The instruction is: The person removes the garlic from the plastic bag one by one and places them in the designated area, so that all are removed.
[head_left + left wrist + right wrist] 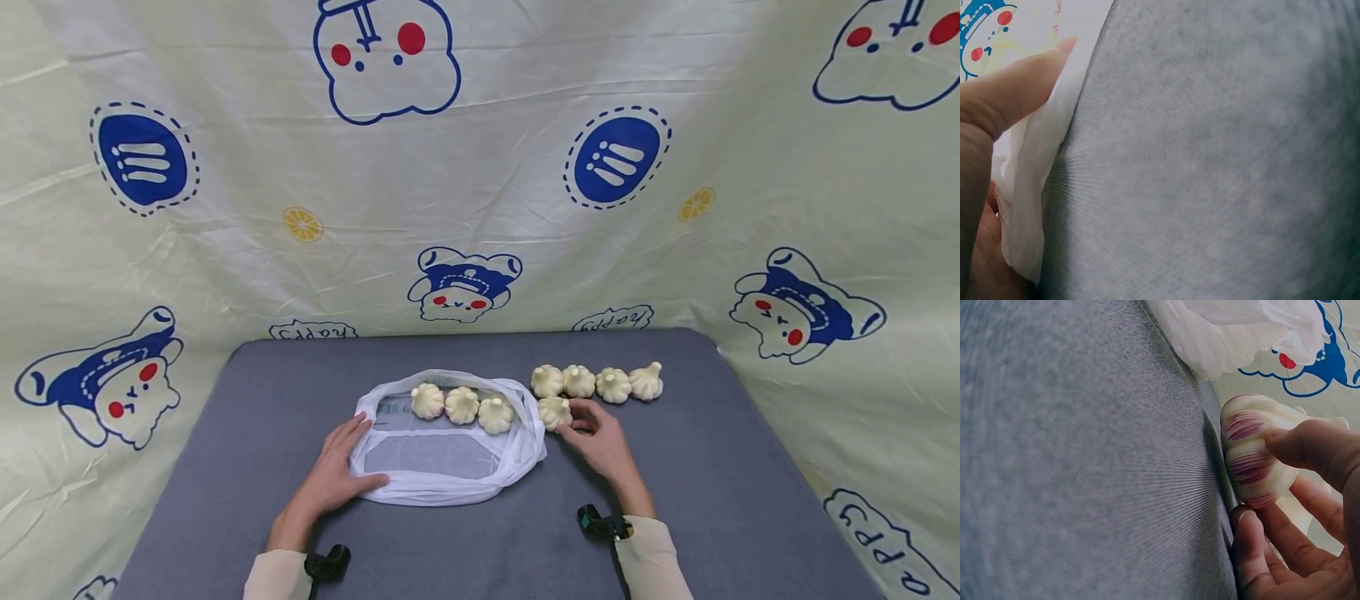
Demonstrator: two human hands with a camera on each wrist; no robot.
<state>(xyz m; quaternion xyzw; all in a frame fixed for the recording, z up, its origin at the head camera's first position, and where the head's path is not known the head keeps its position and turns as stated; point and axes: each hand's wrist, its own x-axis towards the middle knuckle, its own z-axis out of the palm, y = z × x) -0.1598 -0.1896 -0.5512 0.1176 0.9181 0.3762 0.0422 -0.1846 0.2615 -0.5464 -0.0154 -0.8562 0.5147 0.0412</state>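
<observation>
My right hand (602, 442) pinches a garlic bulb (555, 412) between thumb and fingers, just right of the bag. In the right wrist view this bulb (1254, 447) shows purple streaks, with the thumb on its side. A white plastic bag (450, 492) lies with its mouth spread wide. Inside it, three garlic bulbs (461, 406) sit in a row along the far side. At the bag's left end my left hand (333, 471) rests against the rim, fingers along the side and thumb stretched over the front edge. The left wrist view shows that thumb against the white plastic (1029, 181).
Several more garlic bulbs (613, 385) stand in a row behind the right hand. Everything lies on a grey cloth-covered table (480, 558). A pale printed curtain (495, 183) hangs behind its far edge.
</observation>
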